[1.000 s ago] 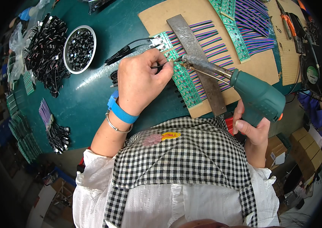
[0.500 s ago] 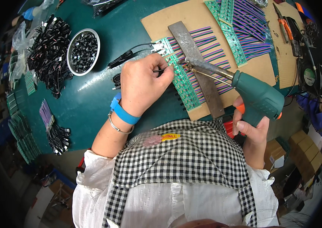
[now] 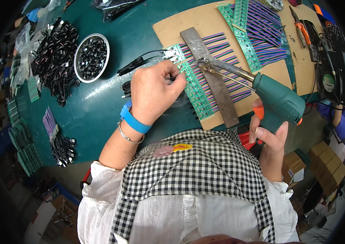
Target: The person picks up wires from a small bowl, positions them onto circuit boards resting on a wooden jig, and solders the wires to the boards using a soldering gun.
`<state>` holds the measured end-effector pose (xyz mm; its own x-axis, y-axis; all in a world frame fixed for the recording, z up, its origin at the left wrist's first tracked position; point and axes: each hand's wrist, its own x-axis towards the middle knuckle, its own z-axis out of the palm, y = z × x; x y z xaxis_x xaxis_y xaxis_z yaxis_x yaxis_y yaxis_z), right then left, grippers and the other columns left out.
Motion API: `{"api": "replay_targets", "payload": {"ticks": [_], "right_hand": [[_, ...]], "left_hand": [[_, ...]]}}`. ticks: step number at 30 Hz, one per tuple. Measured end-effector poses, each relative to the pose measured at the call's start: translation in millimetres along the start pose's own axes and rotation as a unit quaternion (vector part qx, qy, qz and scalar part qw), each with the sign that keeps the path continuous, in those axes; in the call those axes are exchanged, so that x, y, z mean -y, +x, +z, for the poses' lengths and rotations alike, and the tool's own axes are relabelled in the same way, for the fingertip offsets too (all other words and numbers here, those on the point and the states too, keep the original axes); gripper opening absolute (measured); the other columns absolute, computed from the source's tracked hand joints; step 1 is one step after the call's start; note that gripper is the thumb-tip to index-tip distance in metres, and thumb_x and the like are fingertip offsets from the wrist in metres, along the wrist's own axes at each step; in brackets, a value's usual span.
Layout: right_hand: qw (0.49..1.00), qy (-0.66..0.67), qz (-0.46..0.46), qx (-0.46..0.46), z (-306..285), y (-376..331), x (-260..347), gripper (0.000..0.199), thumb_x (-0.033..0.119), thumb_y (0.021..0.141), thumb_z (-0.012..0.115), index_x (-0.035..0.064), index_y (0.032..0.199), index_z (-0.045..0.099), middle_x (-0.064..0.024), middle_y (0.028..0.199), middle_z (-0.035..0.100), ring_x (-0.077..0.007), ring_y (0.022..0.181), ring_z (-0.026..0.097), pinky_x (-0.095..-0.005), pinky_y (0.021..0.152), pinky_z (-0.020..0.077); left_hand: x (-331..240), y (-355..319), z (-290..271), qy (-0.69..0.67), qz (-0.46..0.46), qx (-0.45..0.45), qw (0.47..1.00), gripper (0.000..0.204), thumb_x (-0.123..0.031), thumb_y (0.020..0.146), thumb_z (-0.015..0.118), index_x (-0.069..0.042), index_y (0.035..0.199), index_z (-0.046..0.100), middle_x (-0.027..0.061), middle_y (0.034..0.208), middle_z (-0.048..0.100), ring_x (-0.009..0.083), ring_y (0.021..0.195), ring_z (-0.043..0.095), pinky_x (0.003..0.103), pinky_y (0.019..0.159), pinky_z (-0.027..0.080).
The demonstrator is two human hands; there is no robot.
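My left hand (image 3: pixel 154 91), with a blue band at its wrist, pinches a thin black cable (image 3: pixel 171 77) at the left edge of a green circuit board panel (image 3: pixel 197 95). Most of the cable is hidden by the fingers. In my right hand (image 3: pixel 271 136) is a green soldering gun (image 3: pixel 280 101) with an orange trigger, held by its handle. Its tip is over a flat metal bar (image 3: pixel 213 77), just right of the panel and apart from the pinching fingers. The bar lies across striped wires (image 3: pixel 231 61) that run rightward from the panel.
Brown cardboard (image 3: pixel 168 28) lies under the panel. More wired boards (image 3: pixel 247 49) sit at the far right, near orange-handled pliers (image 3: pixel 302 30). Leftward are a metal bowl (image 3: pixel 108 57) of small black parts, a heap of black cables (image 3: pixel 54 57) and a wire bundle (image 3: pixel 56 138).
The soldering gun's tip has moved a little right, away from the panel and over the metal bar. My left hand keeps its pinch at nearly the same place.
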<state>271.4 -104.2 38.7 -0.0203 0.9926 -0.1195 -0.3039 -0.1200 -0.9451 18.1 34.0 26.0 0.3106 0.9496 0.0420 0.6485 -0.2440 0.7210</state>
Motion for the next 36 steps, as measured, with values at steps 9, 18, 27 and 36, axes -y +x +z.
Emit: {"api": "replay_targets", "payload": {"ticks": [9,18,27,36], "right_hand": [[0.989,0.033,-0.121,-0.082,-13,25,25,0.058,0.01,0.077,0.065,-0.014,0.121,0.037,-0.0094,0.06,0.049,-0.0162,0.041,0.05,-0.0257,0.036,0.0429],[0.96,0.104,-0.168,-0.2,-85,98,44,0.047,0.01,0.082,0.058,-0.0017,0.125,0.043,-0.0027,0.065,0.046,-0.0127,0.052,0.048,-0.0263,0.044,0.042],[0.949,-0.048,-0.19,-0.247,-31,109,52,0.042,0.003,0.082,0.057,-0.0013,0.122,0.046,-0.0029,0.066,0.047,-0.0097,0.049,0.045,-0.0247,0.046,0.0419],[0.94,-0.09,-0.225,-0.238,-25,84,56,0.046,-0.001,0.079,0.058,-0.0011,0.123,0.043,-0.0066,0.078,0.051,-0.0103,0.052,0.047,-0.0246,0.046,0.0426]], "left_hand": [[-6,4,0,0.009,-0.002,0.001,1.0,0.013,-0.014,0.07,0.067,-0.006,0.062,0.06,0.0078,0.047,0.051,0.0219,0.039,0.051,0.032,0.042,0.039],[-6,-3,-6,0.039,0.025,0.004,0.999,0.014,-0.02,0.072,0.067,-0.006,0.069,0.066,0.0118,0.062,0.063,0.0262,0.056,0.065,0.035,0.052,0.051],[8,-33,-51,0.012,0.065,-0.026,0.998,0.011,-0.012,0.076,0.069,-0.003,0.081,0.065,0.0136,0.074,0.065,0.0287,0.069,0.064,0.036,0.062,0.05],[120,-48,-133,0.296,-0.021,-0.357,0.886,0.033,-0.011,0.068,0.075,-0.007,0.098,0.06,0.0111,0.097,0.06,0.0311,0.1,0.053,0.041,0.084,0.044]]}}
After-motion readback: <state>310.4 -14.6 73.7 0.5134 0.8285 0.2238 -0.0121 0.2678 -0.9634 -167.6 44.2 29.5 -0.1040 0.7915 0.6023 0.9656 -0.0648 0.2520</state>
